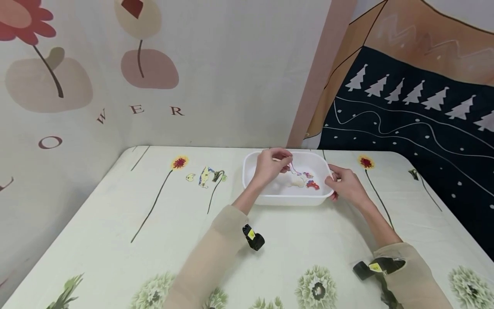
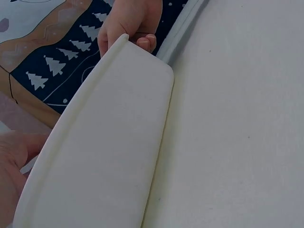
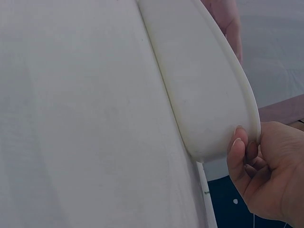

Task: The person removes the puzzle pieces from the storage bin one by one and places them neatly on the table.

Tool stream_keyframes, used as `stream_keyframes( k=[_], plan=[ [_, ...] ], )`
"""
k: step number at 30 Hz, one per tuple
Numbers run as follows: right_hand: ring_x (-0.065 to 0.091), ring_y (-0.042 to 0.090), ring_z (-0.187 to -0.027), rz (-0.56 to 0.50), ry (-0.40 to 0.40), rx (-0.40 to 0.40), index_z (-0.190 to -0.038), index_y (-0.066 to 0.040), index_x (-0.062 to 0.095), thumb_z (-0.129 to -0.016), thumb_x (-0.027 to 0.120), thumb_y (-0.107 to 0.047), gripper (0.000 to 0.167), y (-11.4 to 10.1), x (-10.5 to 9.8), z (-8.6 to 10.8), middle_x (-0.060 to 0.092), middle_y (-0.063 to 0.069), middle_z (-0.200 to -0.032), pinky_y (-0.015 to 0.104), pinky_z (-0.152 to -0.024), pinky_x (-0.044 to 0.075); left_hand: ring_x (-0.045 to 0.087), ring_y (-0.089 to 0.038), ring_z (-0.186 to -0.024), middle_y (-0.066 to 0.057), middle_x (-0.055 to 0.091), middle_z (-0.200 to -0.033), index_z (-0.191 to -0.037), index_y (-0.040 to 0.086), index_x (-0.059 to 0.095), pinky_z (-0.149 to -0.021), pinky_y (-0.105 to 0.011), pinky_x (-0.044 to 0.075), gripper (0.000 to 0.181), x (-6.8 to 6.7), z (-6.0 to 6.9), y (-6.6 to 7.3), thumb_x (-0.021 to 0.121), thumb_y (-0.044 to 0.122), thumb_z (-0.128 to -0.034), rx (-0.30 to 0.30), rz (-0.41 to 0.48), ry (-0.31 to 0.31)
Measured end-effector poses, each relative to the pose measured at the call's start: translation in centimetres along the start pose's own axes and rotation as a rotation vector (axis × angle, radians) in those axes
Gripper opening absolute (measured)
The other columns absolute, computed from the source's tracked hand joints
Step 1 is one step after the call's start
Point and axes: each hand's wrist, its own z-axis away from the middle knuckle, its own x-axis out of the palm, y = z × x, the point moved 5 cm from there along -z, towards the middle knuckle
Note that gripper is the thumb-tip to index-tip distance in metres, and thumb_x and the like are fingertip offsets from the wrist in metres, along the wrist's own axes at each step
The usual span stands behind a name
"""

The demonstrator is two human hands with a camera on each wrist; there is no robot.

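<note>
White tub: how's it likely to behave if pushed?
The white tub probably slides rather than tips, given its low, wide shape. Its thin-looking walls suggest a light, fairly stiff shell. The small colourful pieces inside may shift.
</note>
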Motion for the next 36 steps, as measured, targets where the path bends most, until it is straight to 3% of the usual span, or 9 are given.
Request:
stream_keyframes(
  k=[11,19,24,36],
  plan=[
    [0.06,0.02,-0.053,-0.003,-0.003,-0.007,-0.152,0.008,0.033,-0.094,0.051,-0.007,0.063,0.0,0.1,0.0,0.054,0.013,-0.08,0.028,-0.052,0.054,0.067,-0.013,-0.077,-0.016,0.073,-0.098,-0.112,-0.008,0.071,-0.073,-0.024,0.057,0.02,-1.9,1.0,1.3,0.067,0.002,-0.0952,0.031,0.021,0.041],
    [0.061,0.021,-0.054,0.001,-0.002,-0.006,-0.153,0.008,0.033,-0.094,0.051,-0.008,0.063,0.2,0.0,0.0,0.054,0.014,-0.081,0.028,-0.053,0.054,0.068,-0.02,-0.088,-0.017,0.071,-0.103,-0.119,-0.007,0.069,-0.079,-0.028,0.058,0.025,-3.9,1.9,1.7,0.066,-0.001,-0.0949,0.025,0.073,0.041],
    [0.061,0.021,-0.053,-0.001,-0.004,-0.016,-0.152,0.009,0.032,-0.094,0.051,-0.008,0.063,0.1,0.0,0.0,0.055,0.015,-0.081,0.028,-0.053,0.054,0.067,-0.019,-0.092,-0.014,0.07,-0.103,-0.119,-0.004,0.07,-0.083,-0.027,0.057,0.025,-5.5,2.4,1.6,0.069,0.002,-0.0942,-0.002,0.105,0.075],
    [0.06,0.021,-0.053,0.008,-0.003,-0.015,-0.152,0.008,0.032,-0.095,0.051,-0.007,0.063,0.1,0.0,0.0,0.054,0.012,-0.079,0.028,-0.052,0.054,0.065,-0.013,-0.075,-0.013,0.067,-0.099,-0.114,-0.005,0.068,-0.074,-0.026,0.058,0.02,-9.0,3.4,1.2,0.069,0.003,-0.095,-0.001,0.153,0.093]
  ],
)
